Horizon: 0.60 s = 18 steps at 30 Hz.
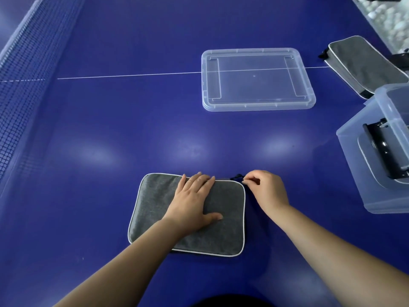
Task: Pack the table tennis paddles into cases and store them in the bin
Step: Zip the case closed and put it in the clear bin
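Note:
A grey paddle case [155, 202] with white piping lies flat on the blue table in front of me. My left hand [194, 200] presses flat on top of it, fingers straight. At the case's far right corner my right hand [264, 188] pinches the dark zipper pull [237, 177]. A clear plastic bin [376, 151] stands at the right edge of view with a grey case inside it. A second grey case [363, 63] lies at the far right. No bare paddle is visible.
The bin's clear lid [256, 79] lies flat on the table beyond the case. The table tennis net [20, 89] runs along the left side. A box of white balls [389, 16] sits at the top right corner.

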### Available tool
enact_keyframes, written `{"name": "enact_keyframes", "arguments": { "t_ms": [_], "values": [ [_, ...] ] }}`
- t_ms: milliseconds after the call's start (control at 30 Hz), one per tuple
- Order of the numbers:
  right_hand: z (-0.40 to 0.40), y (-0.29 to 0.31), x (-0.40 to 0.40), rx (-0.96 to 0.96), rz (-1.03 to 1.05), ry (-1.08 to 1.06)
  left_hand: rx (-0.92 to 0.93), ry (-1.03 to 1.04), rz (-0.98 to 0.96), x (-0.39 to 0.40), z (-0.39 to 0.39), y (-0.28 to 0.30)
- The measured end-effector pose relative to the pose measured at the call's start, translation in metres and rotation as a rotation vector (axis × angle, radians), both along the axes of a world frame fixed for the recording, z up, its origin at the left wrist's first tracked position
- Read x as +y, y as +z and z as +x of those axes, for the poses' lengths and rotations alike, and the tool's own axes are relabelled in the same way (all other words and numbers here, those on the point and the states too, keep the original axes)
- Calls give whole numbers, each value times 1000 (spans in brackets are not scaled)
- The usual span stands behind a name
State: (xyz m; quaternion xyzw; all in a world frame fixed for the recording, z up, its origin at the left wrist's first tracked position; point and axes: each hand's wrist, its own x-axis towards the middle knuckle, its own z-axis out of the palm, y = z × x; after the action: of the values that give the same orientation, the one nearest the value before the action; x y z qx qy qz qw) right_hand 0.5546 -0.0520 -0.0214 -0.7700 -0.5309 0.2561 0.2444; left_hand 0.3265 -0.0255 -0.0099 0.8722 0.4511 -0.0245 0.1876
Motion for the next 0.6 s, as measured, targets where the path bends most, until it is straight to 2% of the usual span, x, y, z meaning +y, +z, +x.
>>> {"name": "enact_keyframes", "arguments": {
  "t_ms": [133,333,433,600],
  "values": [
    [3,6,-8,138,-50,-42,-61,59,-51,1,-6,7],
    [-7,22,-33,334,-174,-145,-321,547,-21,-6,-65,25],
    [-22,27,-51,366,-193,-169,-340,755,-102,-14,-96,27],
    [-48,18,-74,365,-252,-253,-411,896,-302,-29,-116,19]
  ]
}}
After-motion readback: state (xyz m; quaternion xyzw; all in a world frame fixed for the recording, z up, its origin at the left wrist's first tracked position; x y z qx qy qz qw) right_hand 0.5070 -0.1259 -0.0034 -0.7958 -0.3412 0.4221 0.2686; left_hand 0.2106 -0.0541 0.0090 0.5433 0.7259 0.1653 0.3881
